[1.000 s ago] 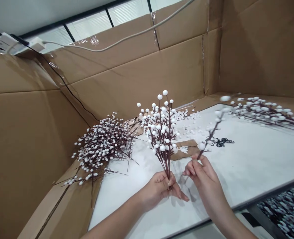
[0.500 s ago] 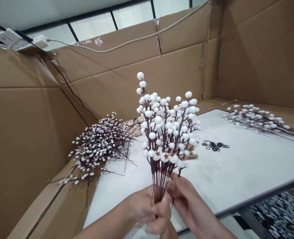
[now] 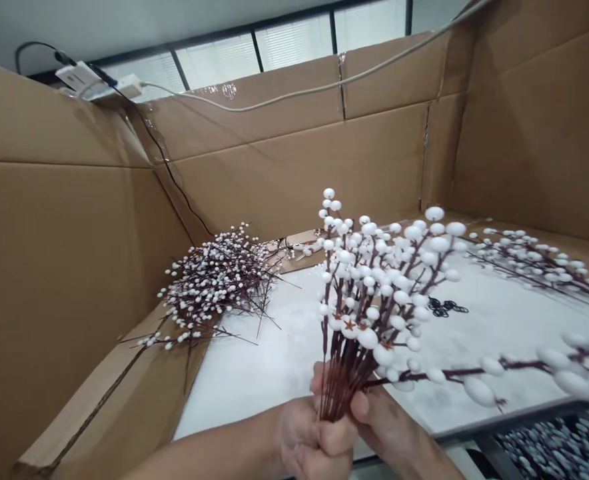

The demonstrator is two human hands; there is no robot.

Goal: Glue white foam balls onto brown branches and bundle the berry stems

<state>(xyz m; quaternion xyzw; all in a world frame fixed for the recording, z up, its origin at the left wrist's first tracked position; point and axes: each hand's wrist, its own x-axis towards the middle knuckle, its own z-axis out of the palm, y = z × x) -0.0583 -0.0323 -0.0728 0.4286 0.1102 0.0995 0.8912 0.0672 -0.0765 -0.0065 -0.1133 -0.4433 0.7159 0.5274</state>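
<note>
At the near edge of the white table [image 3: 254,373], low centre of view, the left hand [image 3: 307,443] is a closed fist w/ fingers [image 3: 333,439] wrapped tight round the btm of the berry bunch [image 3: 374,293]. The right hand [image 3: 384,427] sits just beside it, touching. Its thumb presses on the same stems & its other fingers curl in behind, so it is closed on the bunch too. The bunch stands approx upright, tilted a bit to the right. It has dark red-brown stems w/ white berries fanned out on top, and it is held above the table, not resting on it. One side sprig [image 3: 499,373] juts from the grip nearly horizontal to the right, blurred at its end. Far left on the table is a pile of loose sprigs [image 3: 214,280], partly over a cardboard flap. Far right are flat-lying sprigs [image 3: 534,260]. Betw. them, behind the bunch, lie small black rings [image 3: 449,308]. Cardboard walls [image 3: 74,233] stand on 3 sides, w/ a white cable [image 3: 274,103] along the top edge.
</note>
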